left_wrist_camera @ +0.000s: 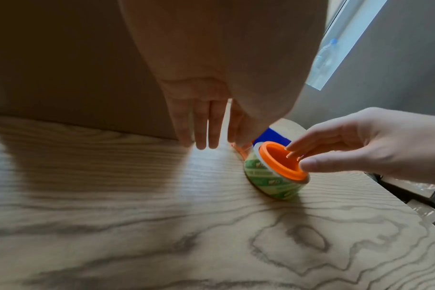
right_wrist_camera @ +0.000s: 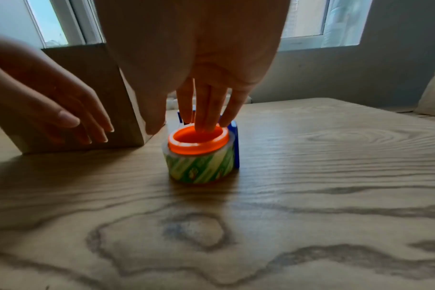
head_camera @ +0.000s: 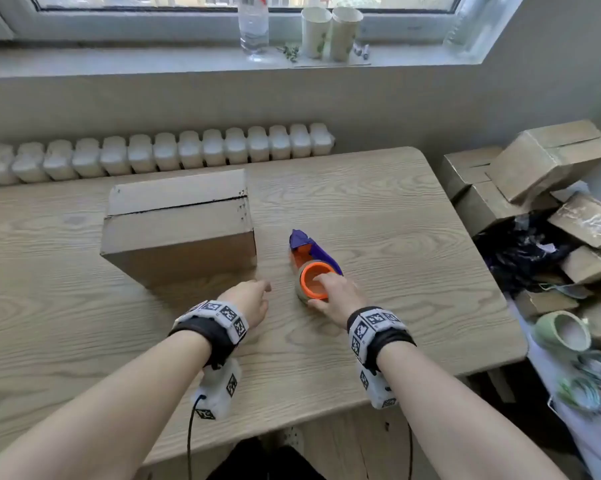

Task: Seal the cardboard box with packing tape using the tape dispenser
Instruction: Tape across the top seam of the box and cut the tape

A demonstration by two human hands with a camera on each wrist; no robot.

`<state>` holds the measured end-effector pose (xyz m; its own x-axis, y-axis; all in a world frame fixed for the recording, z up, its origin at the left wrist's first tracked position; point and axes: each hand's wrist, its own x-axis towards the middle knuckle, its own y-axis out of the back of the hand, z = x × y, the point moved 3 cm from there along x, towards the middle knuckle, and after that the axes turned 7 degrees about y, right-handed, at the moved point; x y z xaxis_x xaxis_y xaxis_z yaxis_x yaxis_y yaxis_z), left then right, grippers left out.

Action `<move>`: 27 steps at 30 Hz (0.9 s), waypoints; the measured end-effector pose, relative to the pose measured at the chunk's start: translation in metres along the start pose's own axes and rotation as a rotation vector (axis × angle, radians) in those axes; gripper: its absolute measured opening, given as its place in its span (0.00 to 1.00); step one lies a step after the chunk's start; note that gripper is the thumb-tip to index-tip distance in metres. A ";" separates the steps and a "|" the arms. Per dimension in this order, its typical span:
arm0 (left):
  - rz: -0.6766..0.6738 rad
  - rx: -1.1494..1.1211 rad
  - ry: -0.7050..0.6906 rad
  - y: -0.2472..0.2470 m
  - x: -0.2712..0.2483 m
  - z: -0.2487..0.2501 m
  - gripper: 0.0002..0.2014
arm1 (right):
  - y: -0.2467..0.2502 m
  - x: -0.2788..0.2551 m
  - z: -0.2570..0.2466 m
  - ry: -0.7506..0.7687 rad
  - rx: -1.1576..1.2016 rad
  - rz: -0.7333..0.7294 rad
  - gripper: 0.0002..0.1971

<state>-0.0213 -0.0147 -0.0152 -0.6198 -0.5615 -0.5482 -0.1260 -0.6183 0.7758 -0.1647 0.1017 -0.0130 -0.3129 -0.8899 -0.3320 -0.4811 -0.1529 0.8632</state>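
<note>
A closed cardboard box (head_camera: pixel 178 220) stands on the wooden table (head_camera: pixel 378 209), its top seam bare. To its right lies the purple and orange tape dispenser (head_camera: pixel 309 258) with a green-printed tape roll (right_wrist_camera: pixel 201 166) on an orange hub (left_wrist_camera: pixel 278 160). My right hand (head_camera: pixel 326 289) reaches into it: fingertips (right_wrist_camera: pixel 206 125) dip inside the hub, and the thumb (left_wrist_camera: pixel 311 164) sits just outside the rim. The dispenser rests on the table. My left hand (head_camera: pixel 261 294) hovers flat with straight fingers (left_wrist_camera: pixel 204 129) by the box's near right corner, holding nothing.
A heap of cardboard boxes (head_camera: pixel 541 168) and spare tape rolls (head_camera: pixel 562 332) sit off the table's right edge. A white radiator (head_camera: pixel 153 154) runs behind the table. A bottle (head_camera: pixel 254 26) and paper cups (head_camera: pixel 330 32) stand on the windowsill.
</note>
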 end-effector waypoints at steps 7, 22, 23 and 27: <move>-0.071 0.002 0.072 -0.024 0.014 -0.011 0.17 | -0.019 0.014 0.005 0.038 -0.102 0.007 0.17; 0.066 -0.049 0.018 0.026 -0.005 0.030 0.16 | 0.031 -0.009 0.010 -0.073 0.231 0.125 0.12; 0.077 -0.056 0.009 0.034 -0.008 0.034 0.16 | 0.039 -0.012 0.010 -0.079 0.277 0.148 0.11; 0.145 -0.086 -0.034 0.070 -0.018 0.050 0.16 | 0.073 -0.019 0.007 -0.095 0.481 0.248 0.09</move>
<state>-0.0577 -0.0200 0.0650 -0.6524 -0.6307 -0.4203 0.0327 -0.5775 0.8158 -0.2001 0.1108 0.0539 -0.5260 -0.8283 -0.1928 -0.6970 0.2899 0.6559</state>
